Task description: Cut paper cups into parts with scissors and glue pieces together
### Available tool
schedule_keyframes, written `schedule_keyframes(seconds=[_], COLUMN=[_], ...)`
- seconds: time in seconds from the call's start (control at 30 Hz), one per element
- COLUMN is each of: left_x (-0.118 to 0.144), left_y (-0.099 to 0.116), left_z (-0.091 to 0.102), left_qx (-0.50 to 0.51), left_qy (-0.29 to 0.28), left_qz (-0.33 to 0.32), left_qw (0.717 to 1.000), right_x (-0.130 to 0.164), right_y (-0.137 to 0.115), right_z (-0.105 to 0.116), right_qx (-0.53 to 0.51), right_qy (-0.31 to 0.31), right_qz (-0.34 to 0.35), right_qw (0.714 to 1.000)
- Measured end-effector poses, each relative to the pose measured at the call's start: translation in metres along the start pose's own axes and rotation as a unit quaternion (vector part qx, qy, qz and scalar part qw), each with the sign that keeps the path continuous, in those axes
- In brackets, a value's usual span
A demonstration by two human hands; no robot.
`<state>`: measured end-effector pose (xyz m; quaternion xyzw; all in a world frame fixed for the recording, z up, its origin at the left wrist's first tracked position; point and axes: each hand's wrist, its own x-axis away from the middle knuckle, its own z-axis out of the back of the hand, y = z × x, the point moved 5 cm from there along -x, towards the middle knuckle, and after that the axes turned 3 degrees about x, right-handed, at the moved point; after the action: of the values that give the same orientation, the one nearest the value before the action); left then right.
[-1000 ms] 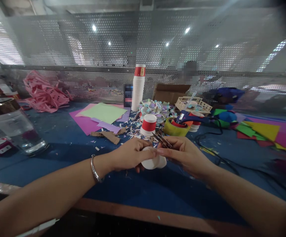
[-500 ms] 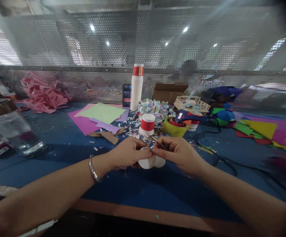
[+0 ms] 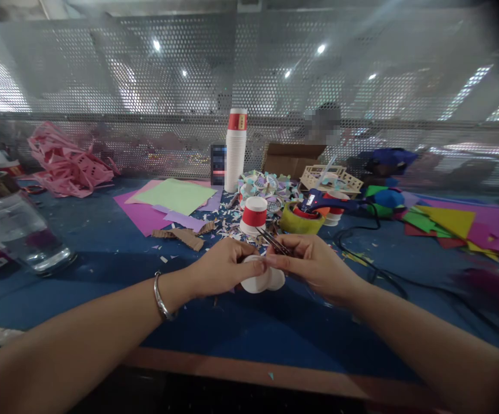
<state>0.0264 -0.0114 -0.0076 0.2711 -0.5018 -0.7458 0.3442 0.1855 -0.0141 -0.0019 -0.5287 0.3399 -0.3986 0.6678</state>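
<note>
In the middle of the head view, my left hand (image 3: pixel 234 265) pinches a white piece with two rounded lobes (image 3: pixel 256 282) between thumb and fingers. My right hand (image 3: pixel 307 265) is closed around a thin metal tool with two pointed prongs (image 3: pixel 272 239), whose tips point up and to the left. The fingertips of my right hand also touch the upper edge of the white piece. Whether the tool is tweezers or small scissors cannot be told. Just beyond my hands, a red and white paper cup (image 3: pixel 254 215) stands upside down among paper scraps.
A tall stack of paper cups (image 3: pixel 236 152) rises behind. To the right lie a yellow tape roll (image 3: pixel 302 221), a glue gun (image 3: pixel 329 201) and its black cable (image 3: pixel 372 265). Coloured sheets (image 3: pixel 169 196) and a glass jar (image 3: pixel 38 241) are on the left.
The pronged tool has tilted and shows more of its length above my right hand. My left hand keeps its grip on the white piece. The whole view has shifted slightly.
</note>
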Motion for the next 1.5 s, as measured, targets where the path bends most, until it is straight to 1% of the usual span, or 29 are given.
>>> schedule_keyframes(seconds=[0.13,0.23,0.33,0.47,0.6,0.67,0.7,0.77,0.83,0.9,1.03,1.23,1.4,1.5], left_x=[0.002,0.006,0.01,0.013,0.013,0.012,0.01,0.007,0.003,0.001,0.0,-0.001,-0.001,-0.001], left_y=[0.006,0.015,0.023,0.028,0.031,0.031,0.029,0.023,0.015,0.011,0.011,0.011,0.012,0.014], left_z=[-0.001,0.0,0.0,-0.002,-0.002,-0.002,-0.001,0.002,0.005,0.01,0.019,0.017,0.017,0.016], left_qx=[-0.034,-0.09,-0.136,-0.158,-0.154,-0.135,-0.113,-0.041,0.043,0.089,0.078,0.074,0.046,0.041], left_qy=[-0.009,0.02,0.05,0.053,0.059,0.061,0.064,0.07,0.074,0.082,0.11,0.073,0.078,0.069], left_qz=[-0.028,-0.062,-0.109,-0.162,-0.185,-0.181,-0.169,-0.122,-0.08,-0.069,-0.105,-0.138,-0.151,-0.159], left_qw=[0.999,0.994,0.983,0.973,0.969,0.972,0.977,0.989,0.993,0.99,0.985,0.985,0.984,0.984], right_x=[0.0,0.0,0.001,0.002,0.004,0.004,0.004,0.004,0.004,0.004,0.004,0.007,0.008,0.009], right_y=[0.001,0.0,-0.001,-0.001,-0.004,-0.007,-0.009,-0.011,-0.012,-0.013,-0.02,-0.023,-0.021,-0.021], right_z=[-0.002,-0.002,-0.002,-0.003,-0.003,-0.001,0.0,0.002,0.005,0.008,0.011,0.011,0.01,0.009], right_qx=[-0.015,-0.013,-0.014,-0.026,-0.024,-0.008,0.002,0.022,0.048,0.087,0.173,0.233,0.283,0.299], right_qy=[-0.009,-0.014,-0.027,-0.053,-0.062,-0.049,-0.037,-0.012,0.012,0.03,0.06,0.079,0.06,0.06], right_qz=[-0.017,-0.01,-0.001,-0.011,0.002,0.016,0.027,0.047,0.063,0.078,0.119,0.144,0.142,0.148], right_qw=[1.0,1.0,1.0,0.998,0.998,0.999,0.999,0.999,0.997,0.993,0.976,0.958,0.947,0.941])
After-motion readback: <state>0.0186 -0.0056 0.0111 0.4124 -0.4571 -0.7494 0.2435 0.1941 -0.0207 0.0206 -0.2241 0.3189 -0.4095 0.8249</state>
